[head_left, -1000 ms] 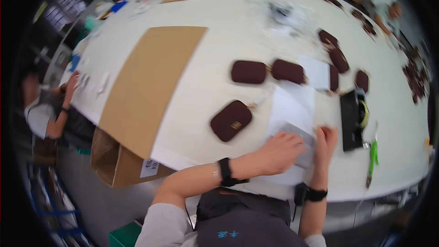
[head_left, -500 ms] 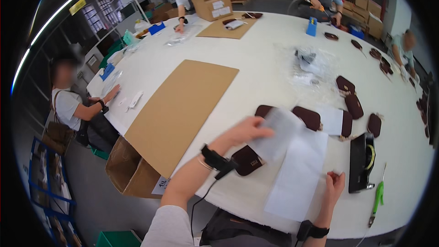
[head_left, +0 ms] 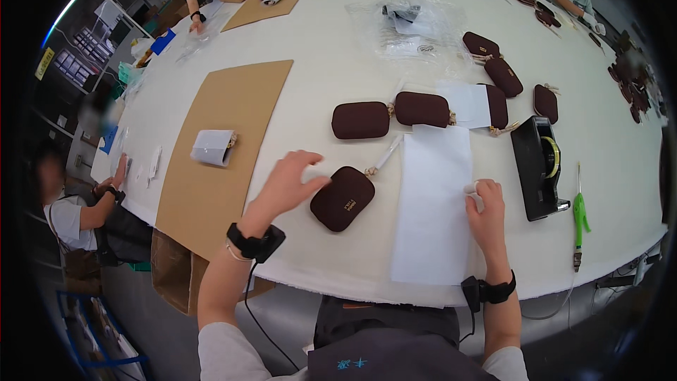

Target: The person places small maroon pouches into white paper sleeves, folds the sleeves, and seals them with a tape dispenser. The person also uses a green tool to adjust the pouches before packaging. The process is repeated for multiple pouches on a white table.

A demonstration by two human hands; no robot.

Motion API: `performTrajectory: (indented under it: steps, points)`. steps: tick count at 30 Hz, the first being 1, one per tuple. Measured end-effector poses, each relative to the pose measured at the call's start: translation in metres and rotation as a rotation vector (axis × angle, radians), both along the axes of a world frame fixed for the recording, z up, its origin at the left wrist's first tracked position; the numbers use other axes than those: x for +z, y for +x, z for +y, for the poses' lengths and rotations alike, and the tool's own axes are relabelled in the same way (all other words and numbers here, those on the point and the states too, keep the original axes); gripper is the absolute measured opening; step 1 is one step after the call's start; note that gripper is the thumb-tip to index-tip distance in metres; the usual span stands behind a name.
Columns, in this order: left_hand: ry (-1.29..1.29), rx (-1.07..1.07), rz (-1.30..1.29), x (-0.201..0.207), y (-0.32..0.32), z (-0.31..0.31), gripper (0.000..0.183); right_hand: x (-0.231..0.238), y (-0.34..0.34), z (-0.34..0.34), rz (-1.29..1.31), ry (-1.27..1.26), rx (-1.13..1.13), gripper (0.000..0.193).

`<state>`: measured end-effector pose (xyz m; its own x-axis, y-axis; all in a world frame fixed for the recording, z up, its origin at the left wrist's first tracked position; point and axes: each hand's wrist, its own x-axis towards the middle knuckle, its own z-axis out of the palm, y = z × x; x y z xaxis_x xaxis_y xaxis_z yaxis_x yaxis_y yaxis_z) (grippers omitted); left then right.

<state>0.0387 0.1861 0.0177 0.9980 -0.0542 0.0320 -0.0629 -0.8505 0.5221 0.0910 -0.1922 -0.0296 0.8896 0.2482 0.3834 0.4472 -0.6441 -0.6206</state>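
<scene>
My left hand (head_left: 285,185), fingers apart and holding nothing, hovers at the left edge of a dark brown zipped pouch (head_left: 342,199) with a cord and white tag. Long sheets of white paper (head_left: 434,204) lie to the right of that pouch. Beside the sheets' right edge, my right hand (head_left: 486,213) has its fingers curled in, with a small whitish bit at the fingertips that I cannot make out. A pouch-sized bundle wrapped in white paper (head_left: 211,148) rests on the brown cardboard sheet (head_left: 243,102). Two more brown pouches (head_left: 360,121) lie beyond the paper's far end.
A black tape dispenser (head_left: 532,169) and a green-handled tool (head_left: 580,222) with a cable are at the right. Further back are more pouches (head_left: 503,77) and clear plastic bags (head_left: 416,28). Co-workers sit around the white table (head_left: 317,261); an open carton (head_left: 171,271) stands below its left edge.
My left hand has let go of the white-wrapped bundle, now on the cardboard, and is back beside the near pouch. The view has shifted. My right hand remains curled by the paper.
</scene>
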Motion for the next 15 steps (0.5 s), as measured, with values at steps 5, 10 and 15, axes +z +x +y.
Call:
performTrajectory:
  steps: [5, 10, 15]
  points:
    - [0.236, -0.142, 0.201, 0.007, 0.037, -0.074, 0.050, 0.008, 0.041, 0.023, -0.033, -0.222, 0.104, 0.026]
    - [0.182, 0.056, 0.407, -0.014, 0.057, -0.072, 0.061, -0.007, 0.066, 0.030, -0.005, -0.350, -0.013, 0.031]
    - [-0.650, 0.207, 0.548, -0.015, 0.039, -0.051, 0.032, -0.004, 0.076, 0.035, 0.055, -0.245, -0.115, 0.025]
